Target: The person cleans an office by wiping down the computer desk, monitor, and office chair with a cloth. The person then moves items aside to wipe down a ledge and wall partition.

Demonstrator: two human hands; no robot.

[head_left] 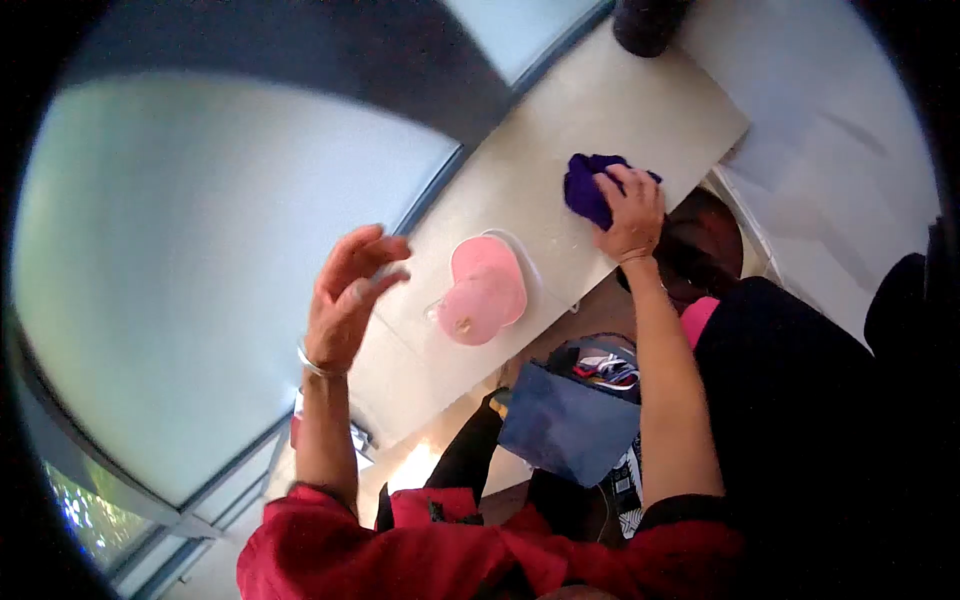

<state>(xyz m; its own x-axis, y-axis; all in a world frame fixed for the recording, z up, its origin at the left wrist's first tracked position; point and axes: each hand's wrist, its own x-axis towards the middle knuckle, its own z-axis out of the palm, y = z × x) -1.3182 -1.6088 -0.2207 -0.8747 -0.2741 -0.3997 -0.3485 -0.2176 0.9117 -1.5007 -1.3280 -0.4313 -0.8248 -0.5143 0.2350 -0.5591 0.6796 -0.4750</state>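
Observation:
My right hand (633,212) rests on a bunched dark purple cloth (588,190), its fingers bent over the cloth's near side on the pale ledge (560,120). My left hand (345,295) is raised at the left, fingers curved and apart, with nothing seen between them. Between the two hands lies a pink, rounded, two-lobed item (487,285) with a small gold-coloured mark and a white curved edge behind it. It looks like a cap, but its exact kind is unclear. Neither hand touches it.
A dark blue open bag or box (570,420) with mixed small things inside stands below the ledge. Close on the right is a person in black clothing (790,430). A dark cylinder (648,22) stands at the ledge's far end. Frosted glass (220,270) borders the left.

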